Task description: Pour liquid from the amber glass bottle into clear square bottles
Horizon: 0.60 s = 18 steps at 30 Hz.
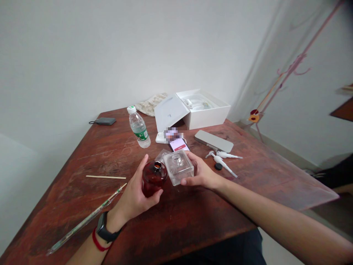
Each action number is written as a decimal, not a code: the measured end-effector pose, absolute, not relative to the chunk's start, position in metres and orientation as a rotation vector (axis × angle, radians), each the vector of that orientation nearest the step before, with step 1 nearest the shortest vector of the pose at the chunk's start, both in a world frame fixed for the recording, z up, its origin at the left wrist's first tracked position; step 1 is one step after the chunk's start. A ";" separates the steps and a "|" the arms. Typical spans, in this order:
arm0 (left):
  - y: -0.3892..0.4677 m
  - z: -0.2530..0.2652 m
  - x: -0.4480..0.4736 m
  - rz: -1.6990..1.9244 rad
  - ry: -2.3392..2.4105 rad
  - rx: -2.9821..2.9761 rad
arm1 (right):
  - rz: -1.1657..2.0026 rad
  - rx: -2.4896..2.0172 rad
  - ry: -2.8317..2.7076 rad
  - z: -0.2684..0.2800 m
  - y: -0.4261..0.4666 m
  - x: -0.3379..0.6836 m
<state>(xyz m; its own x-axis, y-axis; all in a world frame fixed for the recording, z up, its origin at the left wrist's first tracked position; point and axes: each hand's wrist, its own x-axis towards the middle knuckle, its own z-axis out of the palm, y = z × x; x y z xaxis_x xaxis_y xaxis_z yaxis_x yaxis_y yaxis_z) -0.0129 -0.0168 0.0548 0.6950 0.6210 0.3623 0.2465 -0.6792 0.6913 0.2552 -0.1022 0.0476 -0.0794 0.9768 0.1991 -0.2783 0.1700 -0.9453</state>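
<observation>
My left hand (138, 195) is wrapped round a brown bottle (154, 178) whose open neck faces up. Beside it, my right hand (202, 173) grips a clear square bottle (179, 167), also without a cap. The two bottles are side by side, close together. To the right of my right hand lie two white pump heads (224, 165) with their nozzles, and a small black cap (218, 166). Behind the clear bottle is a phone (179, 144) with a lit screen, partly hidden. A piece of clear plastic (162, 155) shows behind the bottles.
On the wooden table (110, 206), a water bottle (139, 129) stands behind my hands. Farther back is an open white box (208, 116). A grey case (213, 141) lies right. Left are a thin stick (106, 177), wrapped chopsticks (88, 219) and a dark grey pouch-like item (103, 121).
</observation>
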 end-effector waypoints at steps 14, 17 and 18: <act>-0.011 0.060 -0.019 0.650 0.685 2.304 | 1.253 -0.795 -1.175 0.047 -0.102 0.255; -0.013 0.063 -0.019 0.626 0.689 2.296 | 1.256 -0.795 -1.181 0.047 -0.102 0.255; -0.013 0.064 -0.018 0.622 0.685 2.295 | 1.260 -0.792 -1.180 0.047 -0.102 0.255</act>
<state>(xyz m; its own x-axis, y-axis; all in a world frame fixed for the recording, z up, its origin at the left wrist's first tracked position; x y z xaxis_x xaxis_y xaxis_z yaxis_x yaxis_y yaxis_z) -0.0184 -0.0131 0.0643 0.7503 0.6140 0.2449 0.3033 -0.6489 0.6978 0.2554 -0.1020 0.0466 -0.0926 0.9705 0.2225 -0.2851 0.1883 -0.9398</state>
